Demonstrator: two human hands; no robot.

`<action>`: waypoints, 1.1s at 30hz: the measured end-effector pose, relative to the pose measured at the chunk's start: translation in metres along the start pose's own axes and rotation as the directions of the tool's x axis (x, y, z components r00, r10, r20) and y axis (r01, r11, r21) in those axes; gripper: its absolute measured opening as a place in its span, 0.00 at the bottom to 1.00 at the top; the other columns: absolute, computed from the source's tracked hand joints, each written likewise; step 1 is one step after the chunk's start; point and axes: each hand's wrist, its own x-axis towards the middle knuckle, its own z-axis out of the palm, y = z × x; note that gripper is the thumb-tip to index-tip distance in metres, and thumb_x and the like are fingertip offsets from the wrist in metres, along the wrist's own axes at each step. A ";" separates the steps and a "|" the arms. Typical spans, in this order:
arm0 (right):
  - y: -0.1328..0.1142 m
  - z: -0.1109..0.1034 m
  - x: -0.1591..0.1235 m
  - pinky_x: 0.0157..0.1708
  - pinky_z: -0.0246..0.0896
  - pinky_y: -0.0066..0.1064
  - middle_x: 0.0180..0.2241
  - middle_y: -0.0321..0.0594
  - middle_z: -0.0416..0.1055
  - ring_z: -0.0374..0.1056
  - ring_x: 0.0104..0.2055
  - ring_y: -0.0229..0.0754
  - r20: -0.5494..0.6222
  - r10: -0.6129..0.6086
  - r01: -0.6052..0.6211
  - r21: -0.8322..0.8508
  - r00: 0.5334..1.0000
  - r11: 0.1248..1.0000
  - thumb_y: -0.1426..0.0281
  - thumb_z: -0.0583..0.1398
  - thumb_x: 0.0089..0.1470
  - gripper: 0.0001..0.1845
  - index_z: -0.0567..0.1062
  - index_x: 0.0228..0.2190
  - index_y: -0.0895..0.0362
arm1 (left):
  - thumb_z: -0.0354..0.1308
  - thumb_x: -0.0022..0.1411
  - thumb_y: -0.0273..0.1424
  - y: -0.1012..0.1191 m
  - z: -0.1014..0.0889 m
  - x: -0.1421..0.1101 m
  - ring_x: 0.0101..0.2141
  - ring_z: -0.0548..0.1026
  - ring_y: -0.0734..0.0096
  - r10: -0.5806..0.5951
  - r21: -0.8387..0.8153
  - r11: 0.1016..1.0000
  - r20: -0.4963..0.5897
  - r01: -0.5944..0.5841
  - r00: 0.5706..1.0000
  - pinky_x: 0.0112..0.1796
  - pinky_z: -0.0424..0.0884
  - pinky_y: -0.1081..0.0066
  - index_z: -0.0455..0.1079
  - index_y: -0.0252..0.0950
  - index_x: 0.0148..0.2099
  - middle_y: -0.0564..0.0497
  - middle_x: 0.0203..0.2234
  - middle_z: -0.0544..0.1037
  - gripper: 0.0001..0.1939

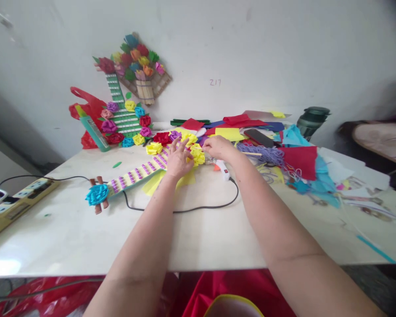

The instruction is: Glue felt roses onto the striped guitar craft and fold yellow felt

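Note:
A guitar-shaped craft (136, 177) lies slantwise on the table, its cream neck crossed by purple strips and a blue paper rose (98, 194) on its head end. Yellow, red and purple paper flowers edge its far end. Fingers spread, my left hand (179, 159) rests over that flowered end, beside a yellow flower (197, 155). My right hand (220, 148) is just right of the same flower, its fingertips drawn together; whatever they hold is too small to make out. Close below it lies a white corded glue gun (223, 171) with a red switch.
Behind on the left stand a finished green flowered guitar craft (127, 119), a glue bottle (94, 132) and a red bag (94, 103). A power strip (20, 200) sits at left. Paper sheets, purple yarn (262, 153), a phone (259, 138) and a dark bottle (312, 121) crowd the right.

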 end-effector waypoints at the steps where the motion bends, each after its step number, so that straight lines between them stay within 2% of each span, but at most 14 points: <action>1: 0.000 0.000 0.000 0.36 0.57 0.28 0.40 0.43 0.74 0.68 0.41 0.43 -0.005 0.001 -0.001 0.002 1.000 1.000 0.67 0.55 0.53 0.13 0.78 0.35 0.54 | 0.57 0.47 0.29 0.000 0.001 0.000 0.61 0.47 0.48 0.003 0.003 1.000 0.001 -0.003 1.000 0.58 0.50 0.48 0.72 0.39 0.27 0.54 0.58 0.64 0.03; 12: 0.005 0.003 0.002 0.33 0.57 0.28 0.37 0.43 0.75 0.68 0.38 0.43 -0.014 0.015 -0.015 0.027 1.000 1.000 0.67 0.54 0.52 0.13 0.78 0.33 0.55 | 0.57 0.47 0.28 -0.002 0.002 -0.002 0.61 0.48 0.51 0.039 0.019 0.999 -0.019 -0.039 0.999 0.58 0.51 0.51 0.71 0.39 0.28 0.53 0.57 0.64 0.03; 18: 0.010 0.004 0.006 0.32 0.56 0.26 0.38 0.42 0.75 0.68 0.37 0.41 0.035 0.013 -0.015 0.038 0.999 0.999 0.67 0.55 0.51 0.13 0.77 0.35 0.55 | 0.59 0.47 0.29 -0.003 0.002 -0.003 0.61 0.49 0.51 0.049 0.031 0.998 -0.027 -0.048 0.998 0.57 0.51 0.49 0.71 0.39 0.29 0.53 0.57 0.65 0.03; 25: 0.010 0.004 0.005 0.28 0.54 0.26 0.33 0.42 0.76 0.68 0.34 0.41 0.071 0.034 -0.036 0.016 0.997 0.999 0.67 0.56 0.49 0.12 0.77 0.33 0.56 | 0.59 0.48 0.30 -0.004 0.001 -0.002 0.61 0.50 0.50 0.055 0.024 0.998 -0.049 -0.054 0.997 0.57 0.52 0.49 0.71 0.39 0.29 0.53 0.57 0.65 0.03; 33: 0.009 0.005 0.007 0.30 0.55 0.28 0.38 0.42 0.75 0.68 0.38 0.43 0.072 0.034 -0.033 -0.014 0.997 0.999 0.67 0.56 0.48 0.12 0.77 0.35 0.54 | 0.59 0.47 0.31 -0.006 0.003 -0.001 0.60 0.52 0.50 0.069 0.010 0.998 -0.105 -0.069 0.992 0.56 0.54 0.50 0.72 0.39 0.29 0.52 0.56 0.67 0.04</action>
